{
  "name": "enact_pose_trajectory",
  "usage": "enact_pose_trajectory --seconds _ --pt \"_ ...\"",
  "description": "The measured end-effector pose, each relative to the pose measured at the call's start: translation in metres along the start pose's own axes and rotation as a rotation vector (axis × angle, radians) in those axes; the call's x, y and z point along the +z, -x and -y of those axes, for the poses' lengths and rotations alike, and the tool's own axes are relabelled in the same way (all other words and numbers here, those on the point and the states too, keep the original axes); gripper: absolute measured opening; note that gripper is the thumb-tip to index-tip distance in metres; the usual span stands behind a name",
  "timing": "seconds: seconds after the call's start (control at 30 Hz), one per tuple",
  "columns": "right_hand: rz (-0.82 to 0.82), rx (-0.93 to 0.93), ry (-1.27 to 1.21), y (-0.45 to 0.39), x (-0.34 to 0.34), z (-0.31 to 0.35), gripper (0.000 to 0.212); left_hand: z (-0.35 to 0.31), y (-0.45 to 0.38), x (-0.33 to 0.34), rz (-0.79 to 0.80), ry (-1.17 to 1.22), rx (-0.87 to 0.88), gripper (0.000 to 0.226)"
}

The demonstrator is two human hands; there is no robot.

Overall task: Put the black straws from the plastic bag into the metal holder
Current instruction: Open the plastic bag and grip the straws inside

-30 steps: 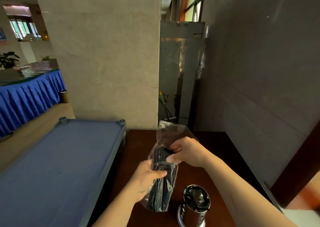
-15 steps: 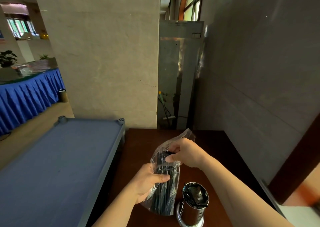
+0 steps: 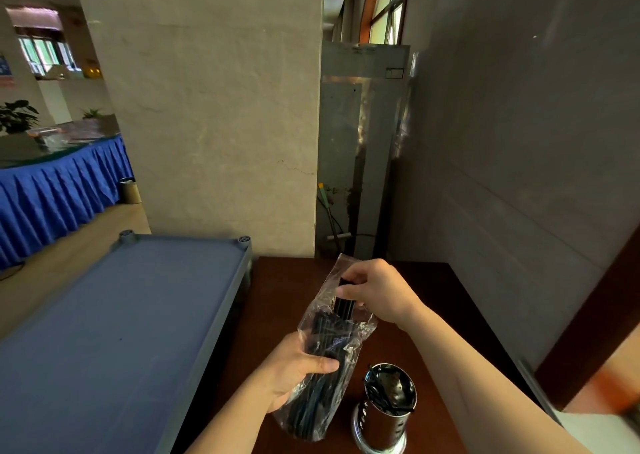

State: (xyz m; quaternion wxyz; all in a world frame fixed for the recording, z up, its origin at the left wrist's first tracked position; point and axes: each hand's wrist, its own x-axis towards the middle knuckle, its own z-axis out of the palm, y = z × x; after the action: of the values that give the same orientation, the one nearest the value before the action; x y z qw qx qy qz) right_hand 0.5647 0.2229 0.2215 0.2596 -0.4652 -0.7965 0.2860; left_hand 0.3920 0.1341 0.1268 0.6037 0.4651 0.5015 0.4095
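The left hand (image 3: 298, 370) wraps around the middle of a clear plastic bag (image 3: 325, 360), its grip clenched on the bag with the thumb lying across the front. The bag stands nearly upright above a dark brown table (image 3: 294, 280), leaning a little to the right at the top, and it is packed with black straws (image 3: 322, 394).

The right hand (image 3: 375, 291) is at the bag's open mouth, its grip pinched on a small bunch of those straws, whose upper ends stick up between the fingers and show above the rest of the bundle.

A shiny metal holder (image 3: 389, 408) stands upright on the table just to the right of the bag's lower end, near it but apart. A few dark straws already lie inside it, slanted across the opening.

A blue cot (image 3: 104, 332) sits beside the table on the left.
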Motion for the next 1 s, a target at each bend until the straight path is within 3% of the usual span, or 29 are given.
enact_pose_trajectory --seconds 0.13,0.27,0.37,0.7,1.0 --pt "-0.057 0.012 -0.133 0.002 0.002 0.000 0.011 -0.002 0.000 -0.002 0.001 -0.007 -0.009 0.037" --pt "-0.116 0.119 -0.346 0.003 0.009 -0.001 0.027 -0.003 -0.001 -0.001 -0.010 0.010 -0.014 0.032" --pt "-0.049 0.183 -0.455 0.005 0.013 -0.003 0.040 -0.003 -0.001 0.001 -0.008 0.045 0.003 0.037" --pt "0.108 0.155 -0.553 0.010 0.019 -0.007 0.035 -0.008 -0.001 0.005 0.016 0.084 0.031 0.038" --pt "0.091 0.131 -0.491 0.010 0.020 -0.001 0.028 -0.008 -0.005 0.006 0.057 0.107 0.035 0.032"
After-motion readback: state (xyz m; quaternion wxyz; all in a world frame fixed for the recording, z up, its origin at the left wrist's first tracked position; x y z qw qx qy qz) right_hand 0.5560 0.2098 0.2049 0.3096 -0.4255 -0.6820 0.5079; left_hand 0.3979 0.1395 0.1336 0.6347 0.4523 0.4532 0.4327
